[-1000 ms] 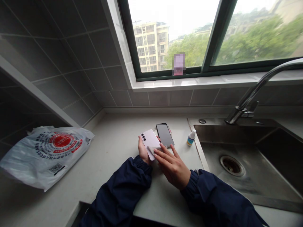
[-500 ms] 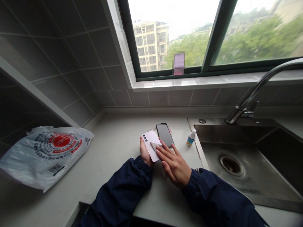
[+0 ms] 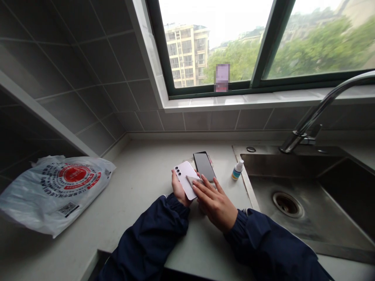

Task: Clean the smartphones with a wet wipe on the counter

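A pale pink smartphone (image 3: 184, 177), its back with three camera lenses facing up, rests in my left hand (image 3: 178, 188), whose fingers wrap round its edges. Over the phone's lower right part lies my right hand (image 3: 215, 201), pressing a small greyish cloth (image 3: 191, 181) against the back. Most of the cloth is hidden under the fingers. Just beyond, a dark-screened phone (image 3: 204, 166) lies on the counter, on top of a clear item partly hidden beneath it. To the right stands a small white spray bottle (image 3: 237, 170) with a blue and yellow label.
A white plastic bag (image 3: 63, 191) with red print sits on the counter (image 3: 137, 171) at left. At right are a steel sink (image 3: 293, 230) and a curved chrome tap (image 3: 316, 111). Behind the counter rise a tiled wall and a window (image 3: 216, 43).
My right hand has shifted very slightly with the cloth on the phone's back. My left hand still holds the phone in nearly the same place.
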The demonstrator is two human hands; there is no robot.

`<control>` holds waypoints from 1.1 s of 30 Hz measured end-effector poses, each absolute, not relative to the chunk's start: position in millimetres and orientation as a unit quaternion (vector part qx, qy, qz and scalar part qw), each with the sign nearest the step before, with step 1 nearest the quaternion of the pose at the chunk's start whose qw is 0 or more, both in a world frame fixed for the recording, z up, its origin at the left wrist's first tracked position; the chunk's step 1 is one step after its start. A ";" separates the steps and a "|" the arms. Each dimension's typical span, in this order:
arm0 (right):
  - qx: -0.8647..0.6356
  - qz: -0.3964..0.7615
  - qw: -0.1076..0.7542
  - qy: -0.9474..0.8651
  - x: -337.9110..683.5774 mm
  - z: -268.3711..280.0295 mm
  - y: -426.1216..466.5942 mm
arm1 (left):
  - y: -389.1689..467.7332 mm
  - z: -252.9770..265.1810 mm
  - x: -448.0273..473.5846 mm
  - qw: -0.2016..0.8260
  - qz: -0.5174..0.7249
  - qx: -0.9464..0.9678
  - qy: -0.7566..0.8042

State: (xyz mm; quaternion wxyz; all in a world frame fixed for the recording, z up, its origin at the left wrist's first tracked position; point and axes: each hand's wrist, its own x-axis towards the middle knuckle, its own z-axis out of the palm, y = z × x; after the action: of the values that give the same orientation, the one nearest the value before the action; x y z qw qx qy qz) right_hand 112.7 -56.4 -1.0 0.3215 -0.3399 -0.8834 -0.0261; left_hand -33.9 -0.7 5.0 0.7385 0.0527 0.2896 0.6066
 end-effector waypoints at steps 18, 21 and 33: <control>-0.293 -0.043 0.357 -0.886 113.5 -0.9 -51.8 | -8.7 14.1 -27.2 0.764 0.569 0.054 0.298; -0.270 -0.039 0.361 -0.892 109.5 -1.5 -54.5 | -13.0 15.6 -24.9 0.781 0.550 0.061 0.290; -0.273 -0.024 0.335 -0.902 116.1 -1.7 -50.2 | -8.7 9.4 -26.0 0.778 0.557 0.080 0.279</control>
State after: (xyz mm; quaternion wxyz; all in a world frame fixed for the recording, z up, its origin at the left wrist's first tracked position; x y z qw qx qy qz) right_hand 116.1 -50.2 -1.7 0.3346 -0.2727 -0.9017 -0.0242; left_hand -26.0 -8.7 9.4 0.7784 0.0799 0.2788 0.5567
